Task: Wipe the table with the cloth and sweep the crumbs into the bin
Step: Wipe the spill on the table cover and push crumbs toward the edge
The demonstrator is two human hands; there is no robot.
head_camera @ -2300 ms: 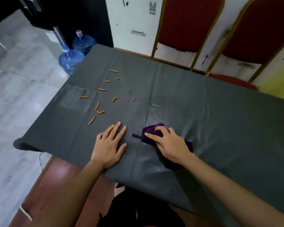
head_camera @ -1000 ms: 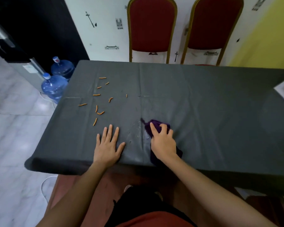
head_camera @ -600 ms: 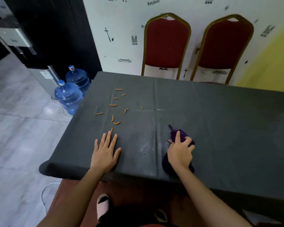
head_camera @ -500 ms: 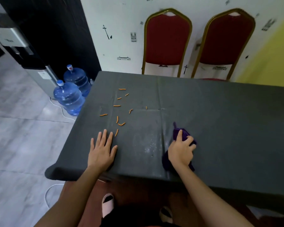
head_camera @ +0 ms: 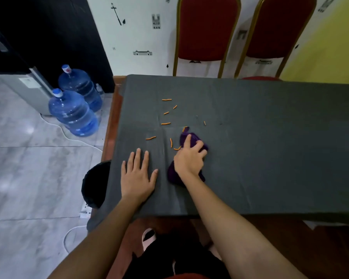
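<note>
Pressing the purple cloth (head_camera: 191, 140) under our right hand (head_camera: 187, 159) (fingers curled on it), beside the nearest orange crumbs (head_camera: 171, 142), we should sweep leftward — toward the black bin (head_camera: 95, 183) at the table edge — left hand (head_camera: 137, 176) flat, fingers spread.

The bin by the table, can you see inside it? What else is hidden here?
Head view only:
- Bin: mostly behind the table edge; its inside is hidden.
- Purple cloth: middle covered by the right hand.
- Crumbs: too small to identify; some may lie under the cloth.
- Table's right end: cut off by the frame.
</note>
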